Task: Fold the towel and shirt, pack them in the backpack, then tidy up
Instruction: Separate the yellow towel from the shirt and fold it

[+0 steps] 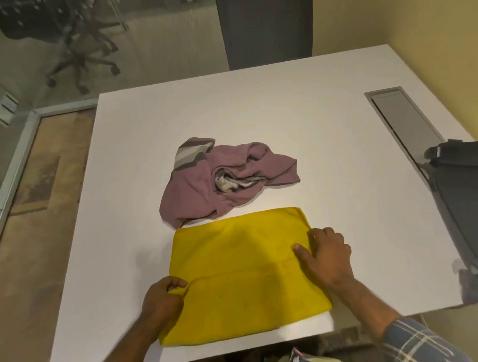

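Observation:
A yellow towel (237, 275) lies flat and partly folded on the white table (298, 122), near the front edge. My left hand (162, 297) pinches a fold at the towel's left edge. My right hand (326, 255) rests on the towel's right side, its fingers curled at the right edge and its thumb lying on the cloth. Just behind the towel sits a crumpled mauve shirt (218, 182) with grey and white stripes. A dark backpack (465, 196) lies at the table's right edge, partly cut off by the frame.
A grey cable hatch (406, 116) is set into the table at the back right. A dark panel (265, 24) stands behind the table. An office chair (67, 37) is behind glass at the far left. A yellow wall lies to the right.

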Motion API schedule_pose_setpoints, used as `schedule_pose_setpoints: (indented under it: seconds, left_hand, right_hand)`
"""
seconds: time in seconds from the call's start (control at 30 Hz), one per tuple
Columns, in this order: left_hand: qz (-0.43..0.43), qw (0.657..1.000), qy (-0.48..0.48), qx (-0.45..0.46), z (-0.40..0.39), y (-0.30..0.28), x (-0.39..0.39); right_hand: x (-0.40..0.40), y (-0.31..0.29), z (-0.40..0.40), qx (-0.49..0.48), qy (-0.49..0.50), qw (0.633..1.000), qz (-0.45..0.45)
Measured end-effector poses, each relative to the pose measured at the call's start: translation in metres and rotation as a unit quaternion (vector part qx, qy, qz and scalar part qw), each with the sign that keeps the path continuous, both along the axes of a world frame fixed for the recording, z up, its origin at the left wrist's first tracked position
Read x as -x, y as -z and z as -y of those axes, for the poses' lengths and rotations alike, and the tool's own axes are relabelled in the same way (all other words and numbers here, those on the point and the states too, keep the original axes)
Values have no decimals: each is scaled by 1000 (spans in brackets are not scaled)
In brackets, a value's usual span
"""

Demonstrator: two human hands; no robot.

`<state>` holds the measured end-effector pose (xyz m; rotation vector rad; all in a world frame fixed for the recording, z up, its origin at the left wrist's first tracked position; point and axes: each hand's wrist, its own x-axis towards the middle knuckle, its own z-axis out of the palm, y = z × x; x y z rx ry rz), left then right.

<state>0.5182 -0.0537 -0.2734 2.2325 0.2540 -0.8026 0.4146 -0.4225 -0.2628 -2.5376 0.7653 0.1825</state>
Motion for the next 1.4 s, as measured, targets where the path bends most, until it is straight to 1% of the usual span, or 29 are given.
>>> schedule_pose_setpoints:
  seconds: [0.03, 0.13, 0.2, 0.3, 0.4, 0.5, 0.57, 0.63, 0.7, 0.77, 0.83, 0.9, 0.97, 1.03, 1.1, 1.17, 1.23, 1.3, 1.4]
  left_hand:
    - [1, 1000, -2, -1, 0, 0, 1]
    - [8, 1000, -3, -2, -1, 0, 4]
    - [4, 1000, 7, -6, -3, -1, 7]
    - [-8, 999, 25, -18, -7, -4, 11]
    - [-3, 999, 32, -7, -11, -14, 12]
    - [-19, 998, 47, 39, -15, -37, 6]
    - [-54, 992, 81, 75, -19, -59, -4]
    - [-108, 981, 95, 132, -23, -81, -18]
    - [-137, 965, 91, 202, -25, -98, -34]
    - [-134, 957, 56, 250, -23, -103, -49]
    - [-122, 949, -13, 291, -15, -90, -63]
    - [-116, 937, -86, 319, 2, -68, -71]
    - [-115, 926, -153, 325, 21, -45, -70]
    - [-97, 928, -201, 299, 33, -22, -67]
    - [-54, 939, -234, 248, 39, -6, -65]
    - [0, 956, -232, 182, 40, 2, -64]
    - [28, 966, -212, 144, 40, 3, -62]
    - [42, 971, -197, 128, 38, 4, -63]
    - [56, 974, -177, 132, 35, 2, -65]
  right_hand:
    - [1, 0, -2, -18, -1, 1000, -9]
    - [9, 1, -4, -61, -43, 994, -80]
    - [16, -1, -4, -79, -58, 990, -98]
    - [25, -4, -3, -78, -62, 991, -87]
    - [30, -15, -1, -81, -43, 995, -48]
    - [32, -29, 3, -86, -17, 996, -12]
    - [30, -39, 10, -113, -17, 993, 15]
    - [26, -52, 19, -193, -31, 980, 31]
    - [19, -66, 27, -295, -34, 954, 49]
    - [7, -72, 34, -359, -5, 929, 87]
    - [-8, -67, 35, -380, 44, 915, 125]
    - [-26, -54, 28, -379, 106, 909, 139]
    - [-41, -34, 19, -363, 158, 909, 129]
    - [-49, -15, 10, -323, 180, 922, 114]
    - [-52, -4, 6, -276, 187, 935, 119]
    - [-53, -4, 4, -239, 195, 941, 141]
    - [-53, -5, 5, -209, 188, 946, 160]
    - [-55, -8, 6, -183, 167, 951, 183]
    - [-64, -10, 8, -166, 150, 952, 208]
